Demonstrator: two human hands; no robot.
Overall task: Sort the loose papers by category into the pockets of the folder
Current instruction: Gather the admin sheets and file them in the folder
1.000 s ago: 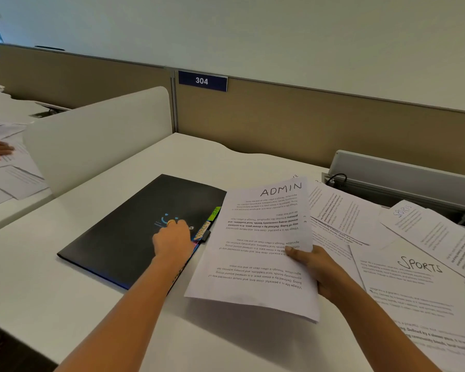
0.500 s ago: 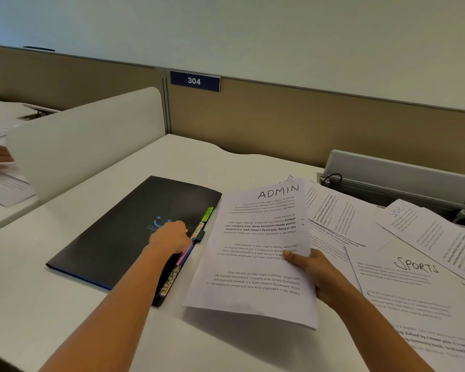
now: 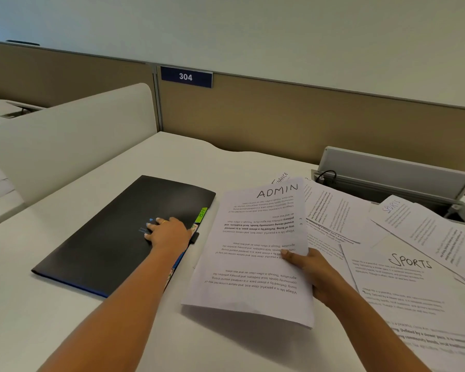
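So, desk: carries the folder at left and loose papers at right.
Folder: black, closed, lying flat; cover probably stiff and slick; open it at the tabbed edge.
ADMIN sheet: light, limp, sagging; held off the desk just beside the folder.
Left hand: flat on the cover, grasping nothing.
Right hand: pinches the sheet's right edge, thumb on top.

Plastic, paper and metal, nothing shiny.
The black folder looks like matt plastic with a faint sheen; the ADMIN sheet is thin, matt white paper; the bench top is smooth and dull; the raised cable flap looks like grey metal.
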